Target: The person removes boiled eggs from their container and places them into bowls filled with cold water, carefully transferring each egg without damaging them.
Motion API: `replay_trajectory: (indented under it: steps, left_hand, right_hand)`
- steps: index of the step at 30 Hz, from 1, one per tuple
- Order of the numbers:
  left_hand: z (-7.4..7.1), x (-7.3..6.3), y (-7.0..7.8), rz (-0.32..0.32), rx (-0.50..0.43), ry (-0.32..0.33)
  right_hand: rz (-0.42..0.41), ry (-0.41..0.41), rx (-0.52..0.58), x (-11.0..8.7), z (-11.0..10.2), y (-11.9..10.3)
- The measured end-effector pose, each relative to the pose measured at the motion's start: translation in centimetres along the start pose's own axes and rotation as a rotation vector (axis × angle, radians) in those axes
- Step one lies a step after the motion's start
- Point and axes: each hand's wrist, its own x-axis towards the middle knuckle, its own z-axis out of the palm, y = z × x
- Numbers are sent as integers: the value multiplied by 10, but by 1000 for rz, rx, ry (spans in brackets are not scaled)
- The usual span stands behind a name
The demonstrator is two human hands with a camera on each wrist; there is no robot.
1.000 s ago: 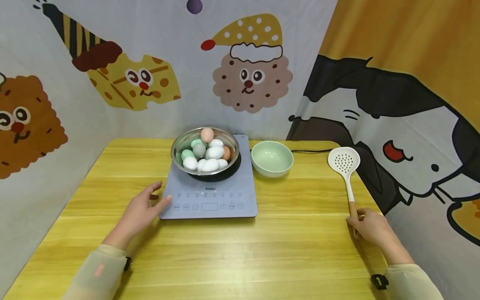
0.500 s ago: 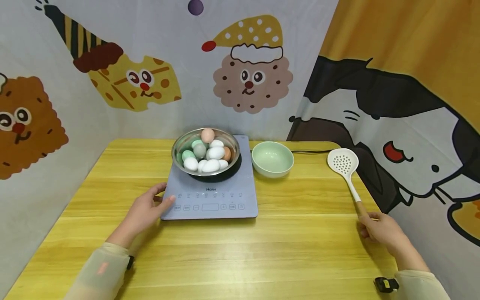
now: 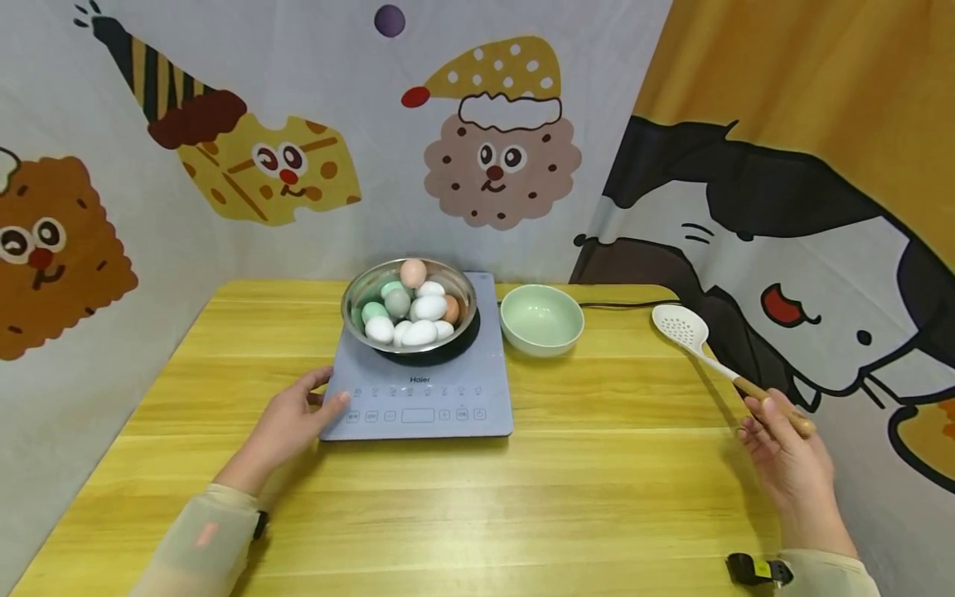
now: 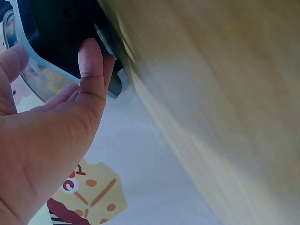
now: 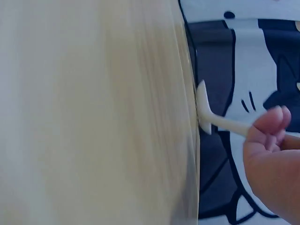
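R hand: the grip [image 3: 794,460] is narrow, holding the skimmer [image 3: 682,326] by its wooden handle; thumb on top, fingers below, butt end sticking out past the thumb.
Skimmer: white perforated head, white neck, at the desk's far R corner; handle slants down-R toward the person. Head vs. desk: can't tell from here if they touch.
L hand: at [image 3: 287,423] its grip holds the L edge of the hob [image 3: 440,394], nr the front corner; thumb over the top, fingers round the side. L wrist view shows fingertips agst. the dark underside.
Hob: pale blue-grey, "Haier" on it, row of touch keys along the front; a bit L of desk ctr.
Steel bowl: sits [image 3: 366,286] on the hob's black ring, toward the back.
Eggs: piled [image 3: 429,308] in the steel bowl; mostly white, some green, a brown one, plus a pinkish one up high at the far side.
Green bowl: on desk [image 3: 541,344], just beside the hob's R edge.
Cord: black, runs [image 3: 627,305] R from behind the green bowl.
Desk: yellow wood grain [image 3: 559,497].
Backdrop: cartoon cloth [image 3: 388,191], incl. cheese w/ striped hat.
Sleeves: pale, both arms [image 3: 197,535].
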Motion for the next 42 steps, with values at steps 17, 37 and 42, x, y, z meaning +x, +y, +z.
replay_trajectory:
  steps: [17, 37, 42]
  left_hand:
    - [-2, -3, 5, -9, 4, -23]
    - [1, 3, -1, -52, -31, -41]
    - [1, 3, -3, -54, -41, -38]
  right_hand:
    - [-68, 432, 103, 23, 58, -10]
    - [-602, -665, -518, 13, 269, 0]
    - [-653, -708, -720, 19, 280, 8]
